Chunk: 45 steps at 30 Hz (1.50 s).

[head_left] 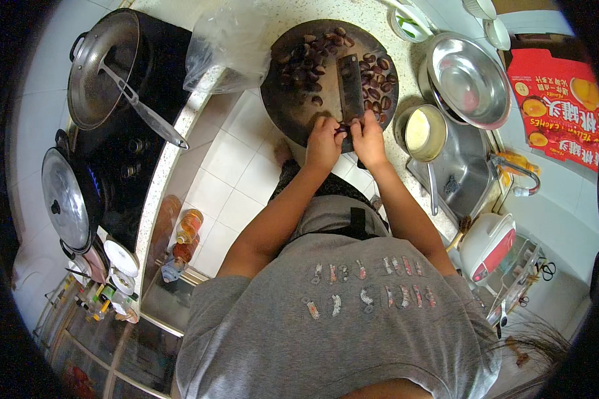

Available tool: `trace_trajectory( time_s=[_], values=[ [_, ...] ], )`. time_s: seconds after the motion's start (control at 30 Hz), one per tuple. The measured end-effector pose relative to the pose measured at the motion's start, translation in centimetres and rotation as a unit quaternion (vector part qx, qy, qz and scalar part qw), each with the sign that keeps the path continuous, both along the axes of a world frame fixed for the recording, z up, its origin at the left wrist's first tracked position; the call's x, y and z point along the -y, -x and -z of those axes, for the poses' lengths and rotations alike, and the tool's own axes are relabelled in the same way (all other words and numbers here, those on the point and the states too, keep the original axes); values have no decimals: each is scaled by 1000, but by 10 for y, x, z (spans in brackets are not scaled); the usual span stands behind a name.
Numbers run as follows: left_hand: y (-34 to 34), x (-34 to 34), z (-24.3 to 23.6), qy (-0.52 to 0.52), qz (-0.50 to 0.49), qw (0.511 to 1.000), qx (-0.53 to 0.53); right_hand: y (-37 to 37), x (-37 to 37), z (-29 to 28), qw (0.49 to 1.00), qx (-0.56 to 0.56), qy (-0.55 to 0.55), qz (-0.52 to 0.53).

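A round wooden chopping board [326, 118] lies in front of me, with many dark brown chestnuts [304, 63] spread over its far part and right side. At the board's near edge my left hand [325, 142] and my right hand [369, 137] meet, fingers closed. Between their fingertips is a dark reddish-brown chestnut [343, 128], mostly covered. A cleaver [350, 86] lies just beyond them, its blade pointing away among the chestnuts. Its handle end is hidden near my right hand; whether that hand touches it, I cannot tell.
On the right are a steel basin [471, 80], a saucepan [427, 135] with pale contents and a sink [460, 174]. A plastic bag [225, 50] sits left of the board. Further left, a wok [105, 66] with a spatula [152, 120] and a lidded pan [66, 199] stand on the stove.
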State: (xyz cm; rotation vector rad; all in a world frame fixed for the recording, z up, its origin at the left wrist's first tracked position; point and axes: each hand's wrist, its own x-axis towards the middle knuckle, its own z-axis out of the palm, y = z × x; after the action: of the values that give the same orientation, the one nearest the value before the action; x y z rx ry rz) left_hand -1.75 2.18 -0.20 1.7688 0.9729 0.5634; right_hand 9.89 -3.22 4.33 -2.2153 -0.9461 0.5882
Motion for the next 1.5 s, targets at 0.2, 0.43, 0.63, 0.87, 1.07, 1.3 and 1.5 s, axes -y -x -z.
trace_trajectory(
  time_s=[0.2, 0.43, 0.63, 0.87, 1.07, 1.3, 1.5],
  values=[
    [1, -1, -3, -5, -2, 1000, 13, 5, -7, -6, 997, 50, 40, -43],
    [2, 1, -1, 13, 0, 1000, 10, 5, 4, 6, 984, 127, -3, -126],
    [1, -4, -5, 26, -1, 999, 30, 6, 14, 4, 998, 52, -4, -26],
    [-4, -5, 2, 21, 18, 999, 43, -3, 9, -4, 999, 21, -11, -22],
    [-4, -7, 4, 16, 23, 998, 51, -4, 5, -3, 1000, 14, 21, -15],
    [-2, -5, 8, -12, 16, 999, 36, 2, -6, -11, 991, 84, 77, -71],
    [-4, -7, 2, 11, 15, 999, 43, 8, -16, -11, 992, 91, 73, -53]
  ],
)
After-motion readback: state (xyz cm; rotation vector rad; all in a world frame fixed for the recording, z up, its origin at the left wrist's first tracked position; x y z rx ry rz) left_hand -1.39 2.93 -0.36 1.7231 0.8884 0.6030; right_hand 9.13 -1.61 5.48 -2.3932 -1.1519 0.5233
